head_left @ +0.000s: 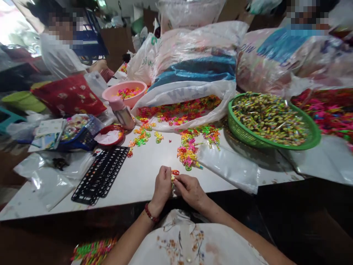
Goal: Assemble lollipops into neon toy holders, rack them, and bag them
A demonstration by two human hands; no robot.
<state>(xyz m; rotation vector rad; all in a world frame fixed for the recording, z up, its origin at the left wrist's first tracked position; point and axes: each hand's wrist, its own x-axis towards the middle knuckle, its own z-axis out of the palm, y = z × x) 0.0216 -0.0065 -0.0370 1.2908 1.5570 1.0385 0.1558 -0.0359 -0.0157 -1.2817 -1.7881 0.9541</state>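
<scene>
Fingers (166, 172) of left hand (162, 187) and right hand (191, 190) pinch one orange clip (175, 172) between them. Loose pile (189, 151) ahead looks mostly unworked; early going, I'd say.

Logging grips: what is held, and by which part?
Left hand and right hand pinch a small orange-looped plastic piece by its lower end.

I count one green basket (237, 133), one pink bowl (109, 96), one red dish (120, 137), one black peg tray (102, 173) — bright rings (189, 151) beyond counting.
</scene>
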